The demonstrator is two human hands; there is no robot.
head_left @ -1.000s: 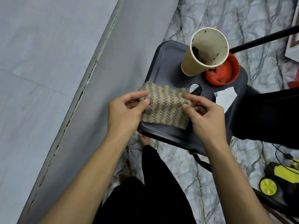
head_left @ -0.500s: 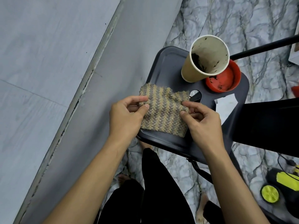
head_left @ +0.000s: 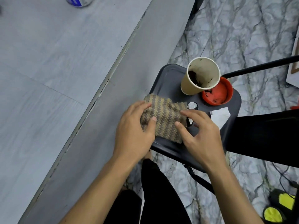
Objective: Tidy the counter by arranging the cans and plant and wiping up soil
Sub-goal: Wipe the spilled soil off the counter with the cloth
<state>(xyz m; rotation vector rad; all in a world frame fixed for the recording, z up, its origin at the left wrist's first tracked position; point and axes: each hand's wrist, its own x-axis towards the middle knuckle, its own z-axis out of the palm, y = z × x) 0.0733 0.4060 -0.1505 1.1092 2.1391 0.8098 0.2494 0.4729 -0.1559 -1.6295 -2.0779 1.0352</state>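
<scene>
Head view, nubby striped knitted cloth [head_left: 165, 117], smooth black chair seat [head_left: 168, 81]

Pretty flat, cool, dimmish indoor light with barely any shadows; wide-angle bend stretches the counter [head_left: 48, 70] edge toward 7 o'clock; the can [head_left: 79, 1] at 11 o'clock is smeary, and the black chair [head_left: 169, 78] swallows detail.
</scene>
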